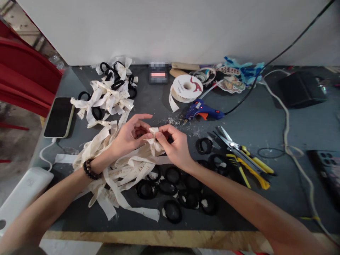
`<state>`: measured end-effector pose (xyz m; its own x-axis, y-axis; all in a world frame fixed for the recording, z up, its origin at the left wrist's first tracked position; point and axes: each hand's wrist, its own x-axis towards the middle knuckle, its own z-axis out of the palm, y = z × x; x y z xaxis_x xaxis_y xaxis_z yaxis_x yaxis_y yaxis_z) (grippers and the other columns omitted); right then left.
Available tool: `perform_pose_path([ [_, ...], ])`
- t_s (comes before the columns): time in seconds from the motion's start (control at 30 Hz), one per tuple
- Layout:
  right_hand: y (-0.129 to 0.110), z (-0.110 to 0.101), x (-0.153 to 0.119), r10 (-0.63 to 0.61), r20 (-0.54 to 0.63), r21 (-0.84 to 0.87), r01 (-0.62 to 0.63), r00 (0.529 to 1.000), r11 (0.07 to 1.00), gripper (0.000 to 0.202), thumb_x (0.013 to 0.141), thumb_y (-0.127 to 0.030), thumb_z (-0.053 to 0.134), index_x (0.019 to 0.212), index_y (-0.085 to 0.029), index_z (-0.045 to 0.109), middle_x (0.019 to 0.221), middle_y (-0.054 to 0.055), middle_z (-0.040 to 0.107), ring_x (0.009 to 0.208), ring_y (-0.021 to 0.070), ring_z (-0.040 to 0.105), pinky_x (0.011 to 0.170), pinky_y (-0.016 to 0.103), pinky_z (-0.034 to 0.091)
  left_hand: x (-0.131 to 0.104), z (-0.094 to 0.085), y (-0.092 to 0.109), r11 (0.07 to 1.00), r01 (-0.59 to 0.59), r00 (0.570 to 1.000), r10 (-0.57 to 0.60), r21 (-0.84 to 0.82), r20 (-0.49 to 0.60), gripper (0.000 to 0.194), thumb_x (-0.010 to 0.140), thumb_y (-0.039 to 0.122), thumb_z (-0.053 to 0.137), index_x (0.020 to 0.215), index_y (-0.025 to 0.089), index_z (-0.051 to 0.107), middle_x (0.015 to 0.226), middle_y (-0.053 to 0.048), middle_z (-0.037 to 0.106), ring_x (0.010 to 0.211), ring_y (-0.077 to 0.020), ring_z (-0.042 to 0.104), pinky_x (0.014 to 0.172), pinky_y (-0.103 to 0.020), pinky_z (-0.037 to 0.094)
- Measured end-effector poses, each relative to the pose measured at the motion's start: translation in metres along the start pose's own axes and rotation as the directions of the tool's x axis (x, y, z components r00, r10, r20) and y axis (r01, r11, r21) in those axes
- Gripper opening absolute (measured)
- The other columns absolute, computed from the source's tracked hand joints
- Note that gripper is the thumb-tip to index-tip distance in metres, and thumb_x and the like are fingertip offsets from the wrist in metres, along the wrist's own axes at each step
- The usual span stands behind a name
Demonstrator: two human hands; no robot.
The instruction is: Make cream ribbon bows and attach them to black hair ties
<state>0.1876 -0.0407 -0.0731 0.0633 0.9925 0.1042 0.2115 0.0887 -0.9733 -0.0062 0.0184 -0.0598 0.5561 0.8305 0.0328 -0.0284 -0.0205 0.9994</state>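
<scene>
Near the middle of the table, my two hands meet at a small cream ribbon bow (153, 140). My right hand (176, 143) pinches it between thumb and fingers, and a dark band partly shows behind those fingers. On the other side, my left hand (134, 132) has its thumb and curled fingers at the bow's left edge, with the index finger stretched out. Beneath both hands lies a heap of cut cream ribbon strips (132, 173) with printed lettering. Several black hair ties (172, 211), some with white patches, lie below my right hand.
Finished-looking bows on black ties (111, 94) pile up at the back left. Behind my hands are a ribbon spool (187, 86) and a blue glue gun (203, 109) with a black cord. Scissors (232, 143) and yellow-handled pliers (239, 166) lie right; a phone (60, 117) lies left.
</scene>
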Motion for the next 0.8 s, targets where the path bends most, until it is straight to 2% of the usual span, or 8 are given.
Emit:
perform_pose_path([
  [0.2,0.0017,0.0005,-0.0005,-0.006,0.014,-0.009,0.006,1.0,1.0,0.022,0.1,-0.042,0.069,0.089,-0.023,0.07,0.071,-0.003,0.066,0.064,0.0131,0.058,0.062,0.027,0.045,-0.0004,-0.0002,0.0059,0.999,0.047,0.999,-0.047,-0.003,-0.014,0.057,0.092,0.035,0.084,0.141,0.021,0.057,0.095,-0.004,0.072,0.076,-0.014,0.068,0.066,-0.024,0.053],
  [0.33,0.0008,0.0005,0.0003,-0.008,-0.014,-0.019,0.008,1.0,1.0,0.02,0.1,-0.041,0.07,0.091,-0.023,0.07,0.073,-0.003,0.068,0.065,0.0133,0.059,0.063,0.027,0.045,-0.0016,-0.0013,0.0054,0.998,0.053,0.998,-0.052,-0.026,0.041,0.056,0.097,0.034,0.079,0.145,0.022,0.055,0.097,-0.005,0.071,0.078,-0.0143,0.067,0.066,-0.024,0.052],
  [0.47,-0.0019,0.0005,0.0003,-0.006,0.013,-0.009,0.006,1.0,1.0,0.019,0.097,-0.041,0.072,0.09,-0.023,0.07,0.074,-0.003,0.068,0.067,0.0137,0.059,0.064,0.027,0.045,-0.0023,-0.0034,0.0047,0.998,0.059,0.995,-0.058,-0.014,0.083,0.051,0.101,0.034,0.074,0.147,0.023,0.056,0.1,-0.004,0.068,0.083,-0.0143,0.065,0.071,-0.025,0.051],
  [0.67,-0.0024,-0.0008,-0.0003,-0.041,0.041,-0.061,0.043,0.998,0.997,0.018,0.098,-0.038,0.071,0.088,-0.024,0.066,0.073,-0.003,0.065,0.066,0.0139,0.057,0.065,0.029,0.045,-0.0031,-0.007,0.0052,0.996,0.069,0.975,-0.056,-0.054,0.216,0.054,0.106,0.035,0.066,0.157,0.031,0.052,0.106,-0.006,0.065,0.075,-0.0129,0.057,0.065,-0.026,0.046],
  [0.8,-0.0009,-0.0013,-0.0004,-0.054,0.024,-0.024,0.055,0.998,0.998,0.014,0.095,-0.036,0.075,0.094,-0.025,0.067,0.08,-0.002,0.07,0.069,0.0146,0.06,0.066,0.029,0.047,-0.0025,-0.0069,0.0057,0.999,0.04,0.979,-0.033,-0.031,0.203,0.051,0.106,0.034,0.066,0.155,0.031,0.055,0.111,-0.007,0.067,0.082,-0.0148,0.061,0.072,-0.027,0.049],
])
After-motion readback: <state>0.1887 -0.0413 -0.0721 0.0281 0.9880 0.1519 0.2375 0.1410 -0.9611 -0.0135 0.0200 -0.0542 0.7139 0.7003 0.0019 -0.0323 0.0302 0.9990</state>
